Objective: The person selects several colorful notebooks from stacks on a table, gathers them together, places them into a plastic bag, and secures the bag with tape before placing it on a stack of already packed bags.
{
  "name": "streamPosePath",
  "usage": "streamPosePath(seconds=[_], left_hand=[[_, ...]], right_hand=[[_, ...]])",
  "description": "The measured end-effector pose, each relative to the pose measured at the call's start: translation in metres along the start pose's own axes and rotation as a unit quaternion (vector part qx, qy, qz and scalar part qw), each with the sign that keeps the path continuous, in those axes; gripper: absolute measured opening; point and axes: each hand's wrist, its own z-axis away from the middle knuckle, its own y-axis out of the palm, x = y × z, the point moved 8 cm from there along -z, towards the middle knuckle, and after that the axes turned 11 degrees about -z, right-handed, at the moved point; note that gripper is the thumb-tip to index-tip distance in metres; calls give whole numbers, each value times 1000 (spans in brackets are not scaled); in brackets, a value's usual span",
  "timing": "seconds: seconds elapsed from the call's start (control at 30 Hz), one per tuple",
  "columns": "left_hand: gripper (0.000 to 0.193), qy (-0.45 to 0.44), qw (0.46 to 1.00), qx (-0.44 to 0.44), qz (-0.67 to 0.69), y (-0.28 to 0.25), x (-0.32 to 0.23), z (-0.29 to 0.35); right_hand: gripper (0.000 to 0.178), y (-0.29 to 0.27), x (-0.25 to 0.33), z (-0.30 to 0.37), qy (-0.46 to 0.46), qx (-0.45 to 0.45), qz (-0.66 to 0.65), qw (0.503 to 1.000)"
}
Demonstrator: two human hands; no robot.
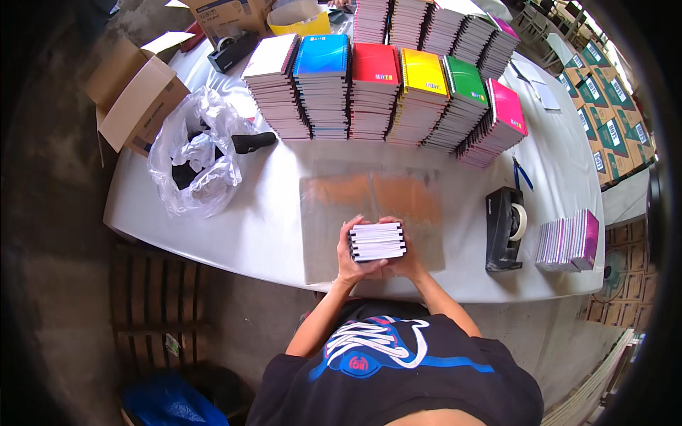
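A small stack of notebooks (377, 241) is held upright between my two hands, its white page edges and dark bindings facing up. My left hand (349, 260) wraps round the left side of the stack, and my right hand (410, 261) grips the right side. Both hands are closed on it, close to the table's front edge. Under and beyond them lie flat clear plastic sheets or bags (323, 220), showing a brownish tint at the far part. Farther back stand tall piles of spiral notebooks with white, blue (321, 57), red (375, 65), yellow (424, 71), green (465, 80) and pink (506, 106) covers.
On the right are a black tape dispenser (502, 231), blue-handled pliers or cutters (522, 174) and a row of purple-covered notebooks (568, 241). A clear plastic bag (195, 160) and an open cardboard box (142, 103) are at the left. Another tape dispenser (233, 51) sits behind.
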Motion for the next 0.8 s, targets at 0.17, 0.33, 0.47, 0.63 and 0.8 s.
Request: streamPosePath(seconds=[0.17, 0.33, 0.47, 0.63, 0.8], left_hand=[[102, 95, 990, -35, -98, -15, -17, -14], [97, 95, 985, -74, -124, -10, 9, -8], [102, 37, 984, -34, -173, -15, 14, -12], [100, -79, 848, -43, -522, -55, 12, 4], [79, -75, 782, 30, -618, -51, 36, -1]], right_hand=[[77, 0, 1, -10, 35, -18, 16, 999], [75, 3, 1, -13, -84, 9, 105, 991], [67, -10, -19, -11, 28, -58, 121, 990], [66, -13, 0, -41, 230, -101, -104, 962], [57, -46, -27, -21, 351, -137, -123, 918]])
